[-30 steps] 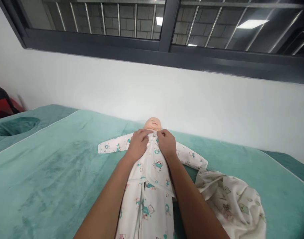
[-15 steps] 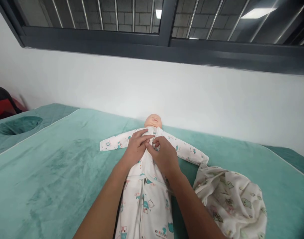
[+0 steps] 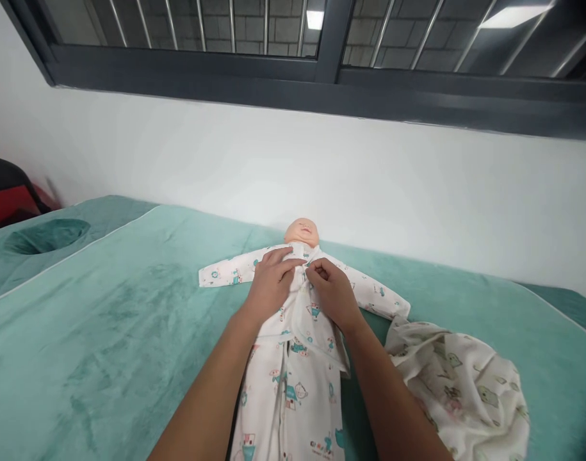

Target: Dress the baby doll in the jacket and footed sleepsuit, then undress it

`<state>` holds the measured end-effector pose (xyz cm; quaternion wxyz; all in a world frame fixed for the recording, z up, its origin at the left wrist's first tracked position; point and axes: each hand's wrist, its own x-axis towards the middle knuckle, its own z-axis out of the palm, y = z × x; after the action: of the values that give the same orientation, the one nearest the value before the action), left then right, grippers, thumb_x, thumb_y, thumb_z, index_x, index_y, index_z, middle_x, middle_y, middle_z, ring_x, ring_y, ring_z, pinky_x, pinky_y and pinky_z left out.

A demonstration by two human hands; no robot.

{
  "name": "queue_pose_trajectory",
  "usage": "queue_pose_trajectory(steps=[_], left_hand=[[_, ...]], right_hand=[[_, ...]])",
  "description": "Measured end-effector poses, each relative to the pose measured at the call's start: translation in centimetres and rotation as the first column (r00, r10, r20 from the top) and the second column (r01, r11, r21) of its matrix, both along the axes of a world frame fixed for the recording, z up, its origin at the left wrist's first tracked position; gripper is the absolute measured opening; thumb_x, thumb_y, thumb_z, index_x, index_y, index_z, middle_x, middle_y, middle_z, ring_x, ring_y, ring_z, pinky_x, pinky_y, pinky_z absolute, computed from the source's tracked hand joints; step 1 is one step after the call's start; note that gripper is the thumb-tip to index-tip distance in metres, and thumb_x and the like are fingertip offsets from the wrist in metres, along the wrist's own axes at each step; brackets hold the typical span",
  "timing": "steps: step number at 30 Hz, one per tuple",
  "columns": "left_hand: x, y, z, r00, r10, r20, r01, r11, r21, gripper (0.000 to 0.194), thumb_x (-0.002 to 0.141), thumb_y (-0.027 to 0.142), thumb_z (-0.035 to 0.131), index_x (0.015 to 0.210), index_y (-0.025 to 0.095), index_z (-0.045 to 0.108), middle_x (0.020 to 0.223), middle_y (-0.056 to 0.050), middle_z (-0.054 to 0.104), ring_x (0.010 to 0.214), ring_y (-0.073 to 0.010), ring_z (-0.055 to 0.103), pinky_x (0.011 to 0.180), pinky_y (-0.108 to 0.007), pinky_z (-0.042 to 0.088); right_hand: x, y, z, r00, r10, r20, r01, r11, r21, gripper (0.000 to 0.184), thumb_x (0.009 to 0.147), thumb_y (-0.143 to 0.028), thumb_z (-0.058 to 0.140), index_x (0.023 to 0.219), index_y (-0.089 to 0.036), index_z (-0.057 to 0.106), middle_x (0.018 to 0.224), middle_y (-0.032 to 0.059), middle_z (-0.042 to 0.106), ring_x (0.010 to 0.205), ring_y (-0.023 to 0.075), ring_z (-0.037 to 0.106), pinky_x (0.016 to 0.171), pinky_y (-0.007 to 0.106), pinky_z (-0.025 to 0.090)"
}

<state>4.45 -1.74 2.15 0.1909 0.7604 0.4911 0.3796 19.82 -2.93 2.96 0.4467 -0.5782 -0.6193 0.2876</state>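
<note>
A baby doll (image 3: 302,230) lies on its back on the teal bed cover (image 3: 105,320), head toward the wall. It wears a white printed romper (image 3: 293,384) with the sleeves spread out to both sides. My left hand (image 3: 269,282) rests on the doll's chest, fingers pinching the left edge of the romper's front opening. My right hand (image 3: 332,293) is closed on the right edge of the opening, just below the collar. Both hands meet at the middle of the chest.
A crumpled white printed cloth (image 3: 460,384) lies on the bed to the right of the doll. A white wall and a dark-framed window (image 3: 321,70) stand behind. A round hollow (image 3: 47,234) shows in the cover at far left, next to a red and black object (image 3: 4,195).
My hands have slid slightly down from the collar and drawn together on the chest, pinching the romper's front edges. The view has shifted a little.
</note>
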Motion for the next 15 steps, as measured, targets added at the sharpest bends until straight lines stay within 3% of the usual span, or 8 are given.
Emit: queue_pose_trajectory(steps=[10,15], left_hand=[[0.33,0.18,-0.12,1.0,0.007,-0.015,-0.007,1.0,-0.009,0.035,0.091,0.018,0.038,0.108,0.029,0.066,0.139,-0.002,0.05,0.131,-0.0244,0.039,0.108,-0.052,0.031],[0.16,-0.13,0.06,0.995,-0.011,0.096,0.013,1.0,-0.02,0.032,0.089,0.016,0.039,0.106,0.026,0.065,0.138,-0.003,0.051,0.131,-0.0218,0.04,0.111,-0.048,0.029]], right_hand=[[-1.0,0.05,-0.34,0.98,-0.158,0.125,0.147,0.985,0.091,0.013,0.081,-0.03,0.051,0.072,-0.022,0.055,0.067,-0.0031,0.056,0.064,0.0154,0.048,0.063,0.028,0.034],[-0.92,-0.6,-0.81,0.967,-0.256,0.014,0.252,0.959,0.128,0.014,0.08,-0.029,0.051,0.069,-0.022,0.052,0.063,-0.0037,0.053,0.062,0.0146,0.046,0.061,0.027,0.035]])
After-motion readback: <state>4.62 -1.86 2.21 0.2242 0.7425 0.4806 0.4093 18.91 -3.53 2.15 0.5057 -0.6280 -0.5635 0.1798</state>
